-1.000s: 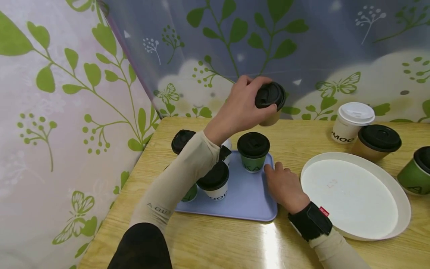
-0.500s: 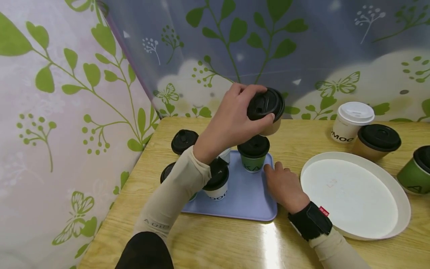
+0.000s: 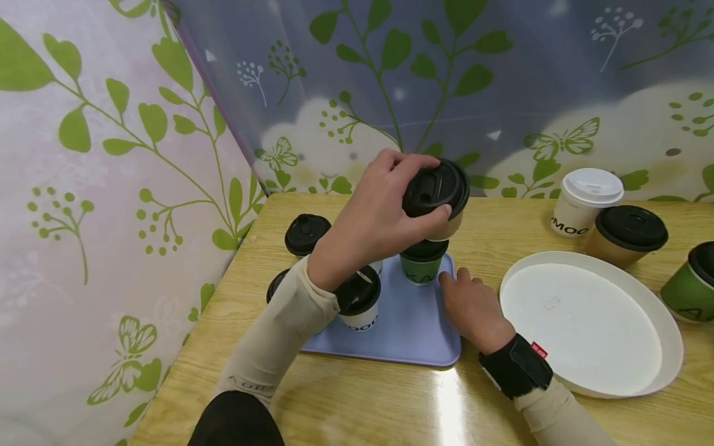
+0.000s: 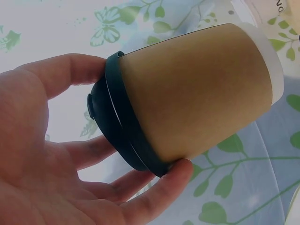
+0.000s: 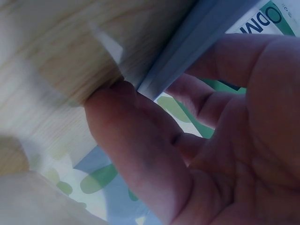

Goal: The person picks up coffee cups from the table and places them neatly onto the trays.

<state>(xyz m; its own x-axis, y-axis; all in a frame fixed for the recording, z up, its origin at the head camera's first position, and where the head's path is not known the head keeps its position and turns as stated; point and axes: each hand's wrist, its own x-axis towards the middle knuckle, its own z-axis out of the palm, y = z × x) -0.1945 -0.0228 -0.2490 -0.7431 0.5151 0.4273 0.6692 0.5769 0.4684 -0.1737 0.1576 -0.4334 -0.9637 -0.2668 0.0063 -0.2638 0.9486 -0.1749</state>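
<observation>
My left hand [image 3: 370,220] grips a brown paper cup [image 4: 201,93] by its black lid [image 3: 437,189], with fingers and thumb spread round the lid's rim. In the head view the cup hangs over a green cup [image 3: 421,271] with a black lid, partly hiding it; the left wrist view shows its base free. That green cup stands on a blue-purple tray [image 3: 413,337]. A white cup [image 3: 359,319] with a black lid also stands there, partly behind my left forearm. My right hand [image 3: 474,310] holds the tray's right rim between its fingers.
Further left are two black-lidded cups, one at the back [image 3: 307,234] and one mostly hidden [image 3: 276,285]. A round white tray [image 3: 591,322] lies at the right. Around it stand a white-lidded cup [image 3: 588,201], a brown cup [image 3: 627,235] and a green cup [image 3: 688,291]. A patterned curtain [image 3: 502,93] rises behind.
My left hand has lowered the brown cup and brought it slightly left, so it now overlaps the green cup in view. The right hand and the tray have stayed still.
</observation>
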